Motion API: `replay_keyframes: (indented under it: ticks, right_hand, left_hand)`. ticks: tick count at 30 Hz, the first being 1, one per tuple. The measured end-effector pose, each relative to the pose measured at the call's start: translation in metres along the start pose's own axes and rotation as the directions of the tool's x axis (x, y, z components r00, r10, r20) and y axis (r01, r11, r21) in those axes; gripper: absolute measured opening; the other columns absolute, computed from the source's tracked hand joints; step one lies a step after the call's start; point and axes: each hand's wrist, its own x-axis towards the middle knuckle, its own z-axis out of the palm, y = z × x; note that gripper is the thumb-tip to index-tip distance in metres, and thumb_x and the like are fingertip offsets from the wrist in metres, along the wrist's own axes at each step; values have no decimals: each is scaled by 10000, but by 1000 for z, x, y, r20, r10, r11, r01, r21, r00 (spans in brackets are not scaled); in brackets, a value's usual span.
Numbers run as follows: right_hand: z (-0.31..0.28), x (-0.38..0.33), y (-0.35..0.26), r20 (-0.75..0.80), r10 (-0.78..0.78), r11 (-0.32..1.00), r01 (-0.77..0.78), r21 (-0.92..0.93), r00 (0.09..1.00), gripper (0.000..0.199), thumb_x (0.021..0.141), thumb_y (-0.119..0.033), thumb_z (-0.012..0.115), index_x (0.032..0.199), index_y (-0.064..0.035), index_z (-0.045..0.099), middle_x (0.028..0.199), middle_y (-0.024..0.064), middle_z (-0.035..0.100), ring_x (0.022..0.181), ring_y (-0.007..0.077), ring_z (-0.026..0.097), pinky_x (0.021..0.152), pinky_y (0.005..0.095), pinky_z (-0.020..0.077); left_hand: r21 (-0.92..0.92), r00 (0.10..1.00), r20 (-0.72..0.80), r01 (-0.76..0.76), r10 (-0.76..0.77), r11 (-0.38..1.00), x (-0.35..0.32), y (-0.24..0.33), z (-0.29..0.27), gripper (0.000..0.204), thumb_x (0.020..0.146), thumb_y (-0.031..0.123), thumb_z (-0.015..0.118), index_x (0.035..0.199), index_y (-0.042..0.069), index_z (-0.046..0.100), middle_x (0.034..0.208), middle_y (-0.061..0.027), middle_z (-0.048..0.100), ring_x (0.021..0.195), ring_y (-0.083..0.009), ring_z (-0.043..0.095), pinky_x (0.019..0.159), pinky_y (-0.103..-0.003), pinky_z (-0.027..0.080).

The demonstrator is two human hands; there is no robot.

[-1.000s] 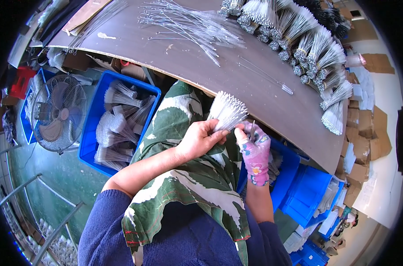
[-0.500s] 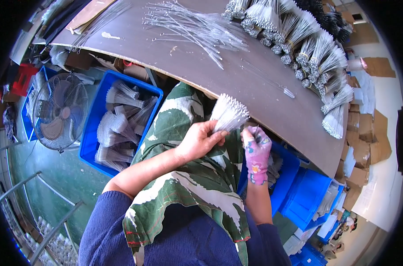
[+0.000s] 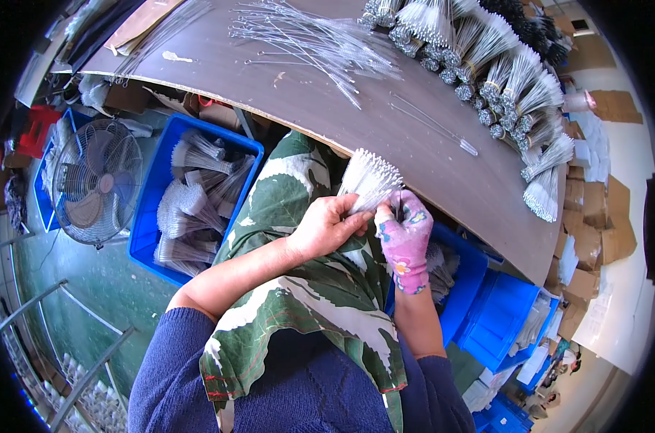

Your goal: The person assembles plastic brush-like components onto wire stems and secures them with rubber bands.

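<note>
My bare left hand [image 3: 330, 226] is wrapped round a bundle of thin wire brushes [image 3: 371, 177] above my lap, white tips fanning upward. Beside the bundle's lower right side, my right hand [image 3: 405, 234], in a pink flowered glove with the thumb uncovered, is closed in a pinch. A small dark sliver shows between its fingers, too small to name. Loose wire brushes [image 3: 320, 43] are heaped on the brown table [image 3: 270, 94]. A few more brushes [image 3: 443, 133] lie nearer its front edge.
Tied brush bundles [image 3: 511, 86] line the table's right side. A blue bin [image 3: 143, 242] full of bundles stands at left, next to a floor fan [image 3: 100, 180]. Other blue bins [image 3: 497, 317] sit at lower right, near cardboard boxes [image 3: 583, 216]. A metal rail [image 3: 89, 372] crosses the lower left.
My right hand has moved left and slightly up, to the bundle's side. My left hand stays about where it was, still round the brushes.
</note>
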Motion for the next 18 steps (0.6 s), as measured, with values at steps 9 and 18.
replay_keyframes:
  ticks: [9, 18]
  right_hand:
    - [-10, -10, -8, -82, 256, 947, -232, 224, 963, 34, 828, -62, 647, 810, -45, 624, 743, -32, 586, 579, 25, 469, 497, 178, 372]
    - [3, -5, -20, -11, 170, 978, -167, 122, 985, 60, 807, -8, 634, 774, -1, 584, 697, -33, 562, 623, 31, 485, 546, 195, 396]
  left_hand:
    - [-320, 979, 172, 161, -110, 933, 7, 0, -8, 189, 925, 173, 520, 958, -1, 585, 750, -14, 598, 699, -63, 555, 688, -224, 467]
    - [-328, 980, 183, 139, -81, 934, 7, -1, -8, 178, 926, 174, 522, 904, 6, 580, 761, -11, 602, 715, -67, 560, 693, -228, 468]
